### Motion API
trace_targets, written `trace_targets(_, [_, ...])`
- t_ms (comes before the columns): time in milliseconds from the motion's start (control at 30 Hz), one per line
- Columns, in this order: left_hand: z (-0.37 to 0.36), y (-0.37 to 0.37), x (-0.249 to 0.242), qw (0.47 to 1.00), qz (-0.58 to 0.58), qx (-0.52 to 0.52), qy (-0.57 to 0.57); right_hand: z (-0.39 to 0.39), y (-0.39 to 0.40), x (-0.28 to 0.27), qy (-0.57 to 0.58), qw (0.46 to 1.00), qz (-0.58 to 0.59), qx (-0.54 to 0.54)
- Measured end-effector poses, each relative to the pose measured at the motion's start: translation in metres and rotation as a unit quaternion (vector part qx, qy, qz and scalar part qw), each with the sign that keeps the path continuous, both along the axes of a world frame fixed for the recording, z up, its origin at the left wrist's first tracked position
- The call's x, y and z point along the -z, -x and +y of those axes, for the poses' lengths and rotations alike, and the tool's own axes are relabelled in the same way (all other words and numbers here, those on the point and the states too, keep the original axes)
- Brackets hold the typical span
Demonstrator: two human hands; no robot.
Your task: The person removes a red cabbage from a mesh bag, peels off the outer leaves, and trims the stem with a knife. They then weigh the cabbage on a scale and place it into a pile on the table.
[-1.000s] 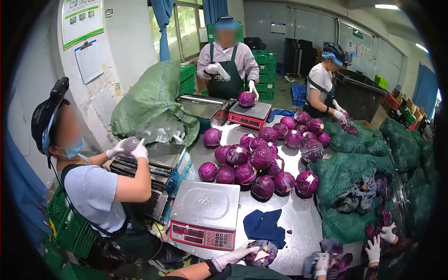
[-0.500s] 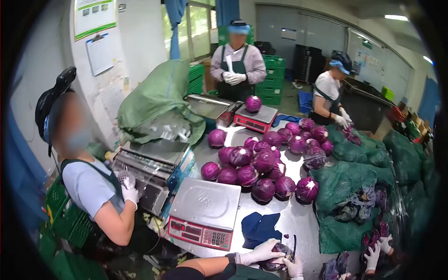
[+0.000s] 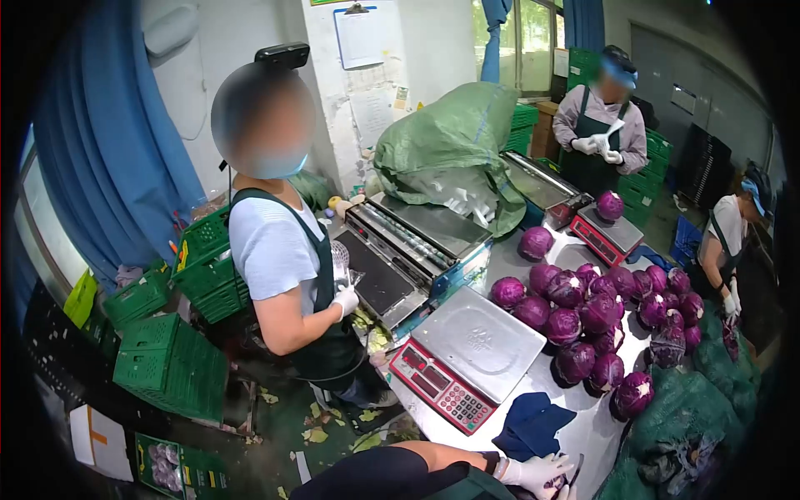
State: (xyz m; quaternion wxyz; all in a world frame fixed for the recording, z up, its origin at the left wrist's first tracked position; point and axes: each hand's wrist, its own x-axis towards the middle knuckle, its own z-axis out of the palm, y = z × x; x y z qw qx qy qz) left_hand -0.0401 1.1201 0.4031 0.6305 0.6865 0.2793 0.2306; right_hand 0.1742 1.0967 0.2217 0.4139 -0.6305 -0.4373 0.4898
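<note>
At the bottom edge, my gloved left hand [image 3: 533, 475] is closed on a red cabbage [image 3: 555, 482], most of which is hidden by the fingers. Only a bit of my gloved right hand [image 3: 568, 493] shows beside it, cut off by the frame; a knife [image 3: 577, 468] with a narrow dark blade sticks up from it. A dark blue cloth [image 3: 534, 426] lies on the metal table just beyond my left hand. Further back, several red cabbages [image 3: 575, 364] are heaped together.
A red-framed scale [image 3: 479, 342] stands left of the cloth. Another scale [image 3: 608, 233] bears one cabbage. Green mesh sacks [image 3: 679, 408] lie at right. A person [image 3: 283, 250] stands beside the wrapping machine [image 3: 400, 267]; two others are at the back. Green crates [image 3: 171, 367] stack at left.
My view has turned left, so the table appears further right and more crates show. My hands and the cabbage now sit lower at the frame edge. The left person's wrapped item has moved slightly.
</note>
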Motion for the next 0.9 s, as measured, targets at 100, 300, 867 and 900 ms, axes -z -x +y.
trace_targets(100, [0.016, -0.023, 0.068, 0.993, 0.086, -0.018, -0.085, 0.007, -0.002, 0.006, 0.001, 1.0, 0.003, 0.014])
trace_targets(300, [0.041, -0.037, 0.117, 0.953, 0.188, -0.002, -0.237, 0.009, -0.026, 0.033, -0.015, 0.998, 0.025, 0.049])
trace_targets(867, [0.019, 0.03, 0.138, 0.987, 0.144, -0.056, -0.054, -0.136, -0.121, -0.029, 0.102, 0.846, -0.479, 0.21])
trace_targets(900, [0.02, 0.027, 0.141, 0.986, 0.153, -0.04, -0.054, -0.141, -0.13, -0.024, 0.13, 0.848, -0.48, 0.184])
